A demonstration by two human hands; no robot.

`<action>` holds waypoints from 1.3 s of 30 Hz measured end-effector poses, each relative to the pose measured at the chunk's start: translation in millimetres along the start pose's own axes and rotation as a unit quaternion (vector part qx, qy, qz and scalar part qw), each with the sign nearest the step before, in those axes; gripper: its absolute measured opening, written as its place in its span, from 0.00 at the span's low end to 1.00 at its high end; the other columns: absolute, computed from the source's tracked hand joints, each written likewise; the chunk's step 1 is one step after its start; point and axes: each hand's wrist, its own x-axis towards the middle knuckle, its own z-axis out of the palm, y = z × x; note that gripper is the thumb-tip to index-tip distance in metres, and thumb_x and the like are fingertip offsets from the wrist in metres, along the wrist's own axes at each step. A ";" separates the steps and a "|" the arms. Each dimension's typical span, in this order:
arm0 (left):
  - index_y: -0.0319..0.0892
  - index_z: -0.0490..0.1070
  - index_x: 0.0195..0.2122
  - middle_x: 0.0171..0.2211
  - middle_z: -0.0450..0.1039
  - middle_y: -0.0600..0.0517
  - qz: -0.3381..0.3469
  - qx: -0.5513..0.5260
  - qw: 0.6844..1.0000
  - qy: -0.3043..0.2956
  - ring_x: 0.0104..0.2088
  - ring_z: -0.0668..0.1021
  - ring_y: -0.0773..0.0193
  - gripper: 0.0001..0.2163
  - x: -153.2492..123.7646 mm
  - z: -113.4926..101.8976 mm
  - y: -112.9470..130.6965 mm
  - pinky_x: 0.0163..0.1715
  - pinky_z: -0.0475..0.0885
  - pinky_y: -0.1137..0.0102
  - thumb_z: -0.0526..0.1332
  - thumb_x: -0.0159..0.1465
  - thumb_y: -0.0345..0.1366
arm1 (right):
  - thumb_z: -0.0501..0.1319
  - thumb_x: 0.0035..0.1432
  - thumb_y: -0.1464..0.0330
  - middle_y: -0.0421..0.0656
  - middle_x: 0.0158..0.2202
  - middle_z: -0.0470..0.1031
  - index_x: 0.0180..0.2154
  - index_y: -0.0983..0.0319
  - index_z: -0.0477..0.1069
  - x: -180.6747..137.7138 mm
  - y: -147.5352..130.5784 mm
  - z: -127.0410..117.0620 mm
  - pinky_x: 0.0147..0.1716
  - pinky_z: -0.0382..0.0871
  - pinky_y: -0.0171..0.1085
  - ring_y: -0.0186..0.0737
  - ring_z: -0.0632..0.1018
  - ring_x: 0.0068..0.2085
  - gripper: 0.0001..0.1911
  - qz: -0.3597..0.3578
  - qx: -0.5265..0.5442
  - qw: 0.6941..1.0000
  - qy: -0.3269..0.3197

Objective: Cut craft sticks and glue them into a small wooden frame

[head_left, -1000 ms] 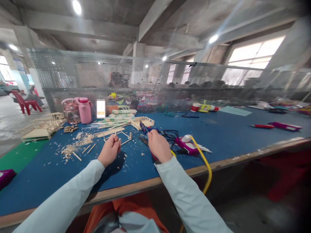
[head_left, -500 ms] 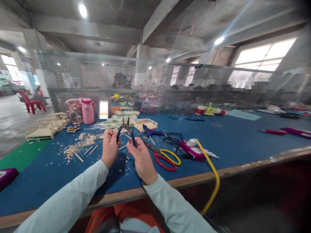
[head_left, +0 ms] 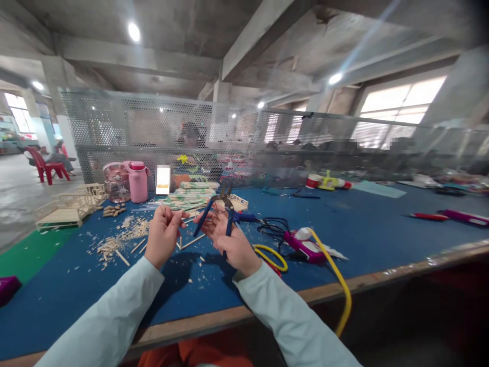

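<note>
Your easiest lane is the blue tabletop (head_left: 378, 224) right of the purple power strip (head_left: 307, 250), loads of room there. Getting over from your right hand (head_left: 240, 248) is messier tho: scissors (head_left: 283, 256), black cable (head_left: 275, 221), the strip and its yellow cord (head_left: 336, 265) are all in the way. Spread pliers (head_left: 228, 202) crowd the gap to your left hand (head_left: 161, 236). Straight ahead you'd hit stick bundles (head_left: 194, 194), then the mesh screen (head_left: 145, 122).

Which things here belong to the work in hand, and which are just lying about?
Likely in use:
- blue-handled pliers, in the right hand
- loose wooden sticks
- scissors, partly hidden

Likely just lying about:
- pink flask
- what look like peanuts
</note>
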 end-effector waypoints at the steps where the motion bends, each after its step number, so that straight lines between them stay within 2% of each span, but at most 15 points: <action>1: 0.45 0.48 0.27 0.27 0.70 0.56 -0.002 -0.011 1.000 -0.005 0.18 0.67 0.73 0.15 1.5 -1.4 2.1 0.15 0.60 0.78 0.58 0.56 0.42 | 0.50 0.34 0.77 0.44 0.52 0.64 0.58 0.56 0.48 3.6 0.5 -5.5 0.52 0.60 0.46 0.43 0.69 0.50 0.45 0.010 -0.041 0.999 -0.008; 4: 0.45 0.48 0.26 0.25 0.69 0.57 0.018 -0.021 1.000 -0.005 0.14 0.61 0.76 0.16 3.3 -4.0 6.7 0.16 0.59 0.77 0.59 0.55 0.40 | 0.49 0.36 0.78 0.47 0.54 0.60 0.58 0.61 0.50 9.3 7.6 -16.8 0.55 0.56 0.46 0.42 0.67 0.51 0.42 0.015 -0.228 0.974 -0.007; 6: 0.44 0.48 0.26 0.24 0.68 0.57 0.035 -0.006 0.999 -0.001 0.16 0.66 0.75 0.15 3.3 -5.1 7.6 0.20 0.62 0.76 0.60 0.55 0.38 | 0.49 0.37 0.79 0.49 0.55 0.58 0.57 0.64 0.51 7.9 13.8 -18.5 0.57 0.50 0.46 0.42 0.62 0.55 0.40 -0.005 -0.334 0.942 -0.010; 8: 0.44 0.49 0.25 0.24 0.68 0.56 0.049 0.011 0.999 0.000 0.23 0.72 0.71 0.15 3.1 -6.0 7.0 0.26 0.65 0.74 0.60 0.55 0.37 | 0.48 0.37 0.79 0.50 0.55 0.56 0.58 0.64 0.50 4.1 18.6 -16.5 0.58 0.48 0.47 0.43 0.59 0.57 0.41 -0.026 -0.396 0.917 -0.026; 10: 0.44 0.50 0.25 0.24 0.67 0.56 0.064 0.030 0.998 0.002 0.30 0.75 0.67 0.14 3.3 -6.8 5.6 0.29 0.66 0.73 0.60 0.55 0.36 | 0.49 0.37 0.79 0.50 0.55 0.57 0.58 0.63 0.49 0.4 21.1 -13.4 0.57 0.49 0.48 0.44 0.58 0.56 0.41 -0.043 -0.432 0.900 -0.039; 12: 0.44 0.50 0.24 0.23 0.66 0.57 0.074 0.053 0.996 0.006 0.33 0.75 0.66 0.15 3.7 -7.4 4.0 0.30 0.66 0.73 0.60 0.54 0.36 | 0.49 0.37 0.79 0.49 0.53 0.58 0.59 0.62 0.47 -1.9 21.7 -11.4 0.55 0.51 0.49 0.45 0.59 0.54 0.42 -0.055 -0.458 0.886 -0.039; 17: 0.44 0.48 0.23 0.20 0.60 0.59 0.075 0.078 0.994 0.006 0.25 0.71 0.70 0.15 3.8 -8.2 1.8 0.26 0.64 0.75 0.60 0.54 0.35 | 0.50 0.37 0.78 0.50 0.53 0.56 0.60 0.62 0.45 -2.7 20.3 -11.6 0.54 0.51 0.50 0.48 0.58 0.53 0.44 -0.062 -0.514 0.855 -0.030; 23: 0.44 0.50 0.23 0.21 0.64 0.59 0.085 0.081 0.993 0.000 0.18 0.64 0.74 0.14 1.7 -8.2 2.3 0.18 0.59 0.77 0.60 0.54 0.34 | 0.51 0.37 0.77 0.51 0.50 0.56 0.61 0.62 0.42 -4.2 16.9 -8.7 0.52 0.51 0.50 0.48 0.58 0.52 0.46 -0.054 -0.567 0.822 -0.011; 30: 0.44 0.50 0.23 0.20 0.64 0.59 0.096 0.096 0.991 -0.018 0.17 0.62 0.75 0.14 1.0 -9.5 3.3 0.17 0.58 0.77 0.59 0.54 0.31 | 0.51 0.36 0.77 0.52 0.51 0.55 0.61 0.65 0.41 -5.4 15.5 -7.1 0.54 0.47 0.50 0.49 0.56 0.54 0.47 -0.068 -0.583 0.810 -0.011; 35: 0.44 0.49 0.23 0.22 0.66 0.58 0.100 0.113 0.988 -0.023 0.17 0.61 0.75 0.13 0.0 -10.7 4.6 0.18 0.59 0.77 0.58 0.54 0.32 | 0.51 0.36 0.76 0.51 0.52 0.55 0.61 0.64 0.41 -5.6 16.7 -8.3 0.54 0.49 0.49 0.48 0.57 0.54 0.46 -0.073 -0.553 0.829 -0.029; 39: 0.44 0.49 0.23 0.21 0.64 0.58 0.114 0.158 0.980 -0.031 0.19 0.65 0.73 0.13 -1.0 -12.7 3.7 0.20 0.61 0.76 0.58 0.55 0.33 | 0.50 0.37 0.76 0.50 0.53 0.55 0.61 0.62 0.40 -5.7 17.1 -8.6 0.54 0.49 0.49 0.48 0.57 0.54 0.46 -0.067 -0.529 0.845 -0.041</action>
